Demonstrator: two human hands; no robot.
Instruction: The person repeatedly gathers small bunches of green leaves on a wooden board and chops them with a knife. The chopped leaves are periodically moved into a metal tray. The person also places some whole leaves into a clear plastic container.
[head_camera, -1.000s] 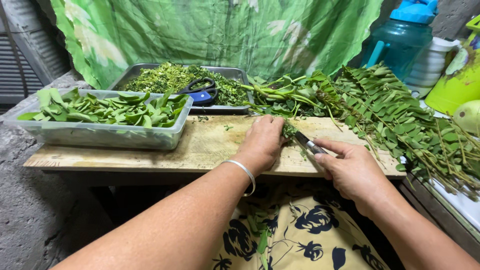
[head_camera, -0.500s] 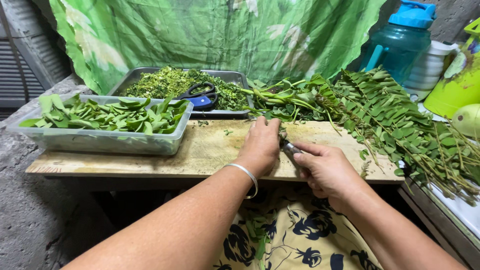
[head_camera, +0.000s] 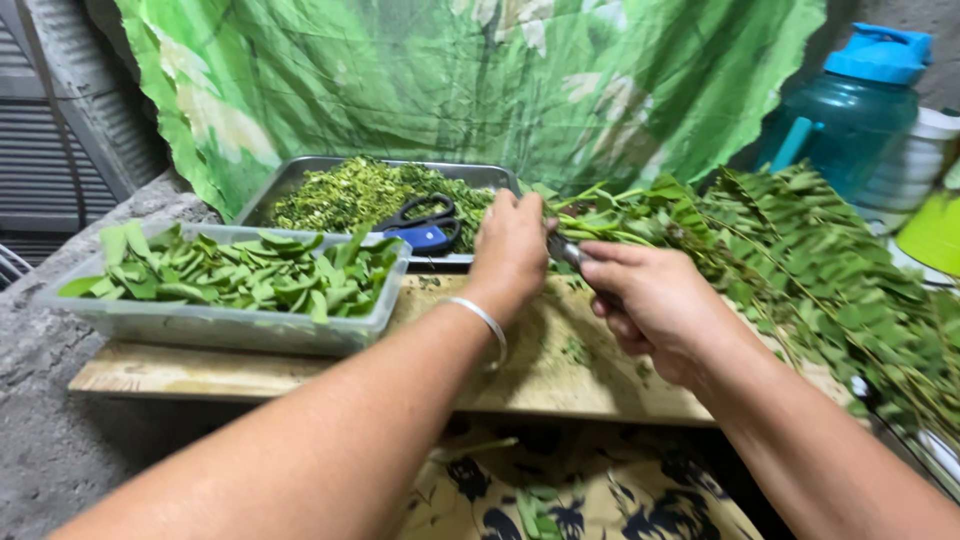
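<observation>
The head camera looks down over two bare forearms reaching away from the viewer across a wooden board (head_camera: 300, 372) that lies on a rough grey surface. On the board's left sits a clear plastic tub (head_camera: 215, 325) filled with whole green leaves. Beyond it, farther away, a metal tray (head_camera: 300, 172) holds a heap of finely chopped greens, with black-and-blue scissors (head_camera: 425, 222) lying on top. A green patterned cloth (head_camera: 450, 80) hangs behind everything. On the far right stand a teal water jug with a blue lid (head_camera: 850, 115) and a stack of white cups (head_camera: 915, 165).

A large pile of leafy branches (head_camera: 800, 270) covers the right side of the board, its stems (head_camera: 610, 222) running roughly left to right, cut ends pointing left toward the tray.

The left hand (head_camera: 512, 245), a silver bangle (head_camera: 485, 325) on its wrist, is closed over the left ends of the stems at the far edge of the board and hides them. The right hand (head_camera: 660, 305) is curled shut around the dark handle of a small knife (head_camera: 572, 255); only a short grey stretch shows between the two hands, slanting up and to the left toward the left hand. The hands are almost touching.
</observation>
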